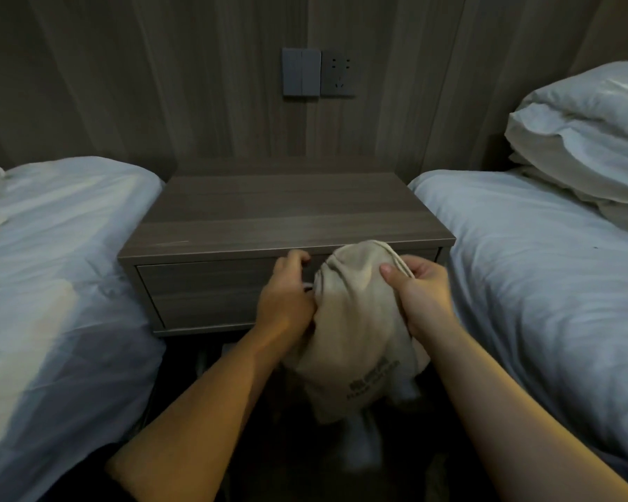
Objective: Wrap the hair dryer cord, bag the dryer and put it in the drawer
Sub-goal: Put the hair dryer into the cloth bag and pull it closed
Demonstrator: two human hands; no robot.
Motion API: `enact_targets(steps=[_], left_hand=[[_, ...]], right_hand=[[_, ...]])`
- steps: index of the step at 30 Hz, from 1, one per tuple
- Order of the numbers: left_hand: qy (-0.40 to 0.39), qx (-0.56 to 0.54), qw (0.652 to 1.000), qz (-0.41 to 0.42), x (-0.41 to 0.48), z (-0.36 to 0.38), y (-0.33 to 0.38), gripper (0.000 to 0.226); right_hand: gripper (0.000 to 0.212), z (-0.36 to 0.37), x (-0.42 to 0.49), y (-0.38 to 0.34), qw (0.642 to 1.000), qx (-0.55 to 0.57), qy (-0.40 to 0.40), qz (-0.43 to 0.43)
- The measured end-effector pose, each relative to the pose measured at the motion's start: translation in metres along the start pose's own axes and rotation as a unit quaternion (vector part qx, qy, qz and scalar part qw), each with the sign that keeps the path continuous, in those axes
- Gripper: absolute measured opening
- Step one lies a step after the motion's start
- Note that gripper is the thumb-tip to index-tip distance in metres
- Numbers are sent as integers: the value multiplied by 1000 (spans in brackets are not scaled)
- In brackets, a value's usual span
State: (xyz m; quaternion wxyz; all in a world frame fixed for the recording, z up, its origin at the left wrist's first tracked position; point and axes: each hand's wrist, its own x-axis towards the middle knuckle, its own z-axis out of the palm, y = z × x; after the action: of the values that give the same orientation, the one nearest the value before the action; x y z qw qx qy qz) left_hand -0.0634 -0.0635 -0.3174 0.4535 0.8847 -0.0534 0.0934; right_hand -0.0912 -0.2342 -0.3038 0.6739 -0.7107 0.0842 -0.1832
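- We were in a dim bedroom with a wood-panelled wall, a nightstand (287,211) set between the left bed (58,266) and the right bed (530,266), and a switch plate (301,71) and socket (338,73) on the wall above it.
- The beige cloth bag (356,331) hung in front of the nightstand, right of centre, and we held it between both hands just short of the drawer front (214,280).
- The bag looked full and lumpy, so we judged the dryer was already inside; the dryer itself and its cord were hidden from us.
- Its long axis ran near to far: the gathered mouth pointed away toward the drawer, and the printed bottom end sagged back toward us.
- Our right hand (419,295) was clamped on the bag's right side near the neck, thumb pressed on top of the cloth.
- Our left hand (287,295) was closed at the bag's left edge, seemingly pinching the pale drawstring (308,286); its fingertips reached up close to the drawer's top edge.
- That left hand was the nearer one to the drawer, so we reckoned it would do the pulling.
- The drawer was shut, and the bag sat right against its face.
- Room was tight: mattresses hemmed us in left and right, so the only free space was back toward us, down the dark aisle.
- The drawer would need that same space to slide out, and the bag would have to give way first.
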Motion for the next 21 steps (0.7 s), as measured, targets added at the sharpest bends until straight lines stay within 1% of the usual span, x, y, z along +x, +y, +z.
enact_targets(steps=[1, 2, 3, 5, 6, 7, 9, 10, 11, 13, 15, 16, 18, 20, 21], left_hand=[[8, 19, 997, 79, -5, 4, 1, 24], [-6, 16, 991, 133, -8, 7, 2, 26], [-47, -30, 991, 125, -9, 7, 4, 29], [-165, -135, 977, 27, -10, 1, 12, 32], [-211, -151, 966, -4, -10, -1, 15, 34], [-240, -133, 962, -8, -10, -2, 16, 40], [-257, -131, 958, -4, -14, -3, 18, 58], [-253, -145, 957, -6, -15, -4, 19, 61], [-243, -163, 956, -8, -15, -3, 19, 59], [-199, -184, 963, -4, -14, -3, 17, 40], [-128, -186, 974, 3, -14, -2, 19, 16], [-92, -181, 979, 8, -14, -1, 19, 12], [-46, -174, 984, 18, -14, 2, 19, 22], [-22, -170, 985, 18, -16, 3, 20, 31], [-10, -165, 986, 18, -16, 4, 19, 33]], right_hand=[[16, -1, 1, -2, 1000, -5, 8, 0], [17, -3, 1, -4, 1000, -13, 16, -4], [18, -5, 2, -7, 999, -19, 26, -7], [20, -9, 4, -11, 999, -22, 48, -11], [19, -11, 4, -13, 998, -15, 56, -7], [18, -12, 4, -15, 998, -5, 60, -1], [16, -11, 2, -19, 998, 6, 66, 6], [15, -9, 1, -21, 998, 7, 68, 4], [15, -8, 0, -23, 998, 7, 68, 0], [15, -6, -4, -29, 998, 11, 65, -8], [15, -5, -6, -33, 998, 20, 59, -7], [15, -6, -7, -34, 998, 24, 56, -1], [12, -5, -9, -33, 998, 31, 53, 15], [6, -4, -9, -30, 998, 34, 50, 32], [8, -3, -8, -28, 998, 26, 50, 30]])
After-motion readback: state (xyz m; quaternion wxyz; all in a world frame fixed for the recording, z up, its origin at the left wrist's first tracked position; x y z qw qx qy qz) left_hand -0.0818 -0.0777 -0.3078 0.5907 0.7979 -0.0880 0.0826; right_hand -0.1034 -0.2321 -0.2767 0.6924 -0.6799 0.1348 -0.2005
